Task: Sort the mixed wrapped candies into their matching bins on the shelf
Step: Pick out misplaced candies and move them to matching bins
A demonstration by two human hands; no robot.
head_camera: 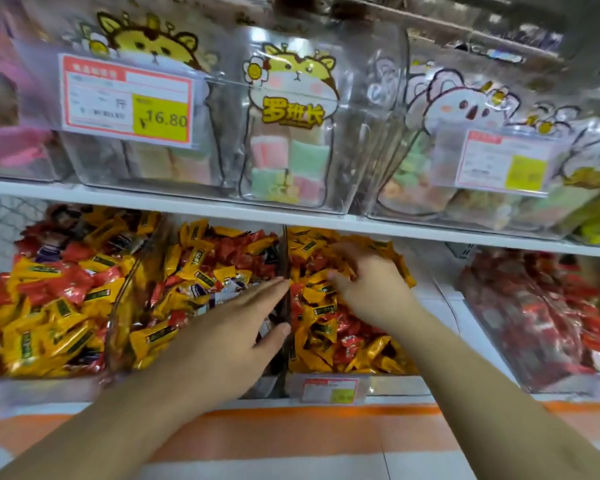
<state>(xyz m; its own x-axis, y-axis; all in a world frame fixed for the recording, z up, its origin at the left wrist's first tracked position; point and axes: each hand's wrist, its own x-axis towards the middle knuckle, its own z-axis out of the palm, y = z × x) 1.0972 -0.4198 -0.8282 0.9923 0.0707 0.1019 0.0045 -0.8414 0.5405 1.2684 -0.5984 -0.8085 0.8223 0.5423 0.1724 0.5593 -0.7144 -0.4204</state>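
Clear bins on the lower shelf hold mixed yellow and red wrapped candies. My left hand point(229, 327) lies flat with straight fingers over the middle bin point(201, 271), its fingertips at the clear divider wall point(285, 271). My right hand point(368, 285) reaches into the bin to the right point(326, 327), fingers curled down among the yellow candies point(321, 306); whether it grips one is hidden. Red candies point(352, 341) lie mixed in that bin. The left bin point(49, 306) also holds yellow and red pieces.
A bin of red wrapped candies point(541, 317) stands at the far right. The upper shelf point(187, 200) carries clear cartoon-printed boxes point(291, 109) of pastel sweets with price tags point(127, 98). A price label point(329, 389) sits on the lower shelf edge.
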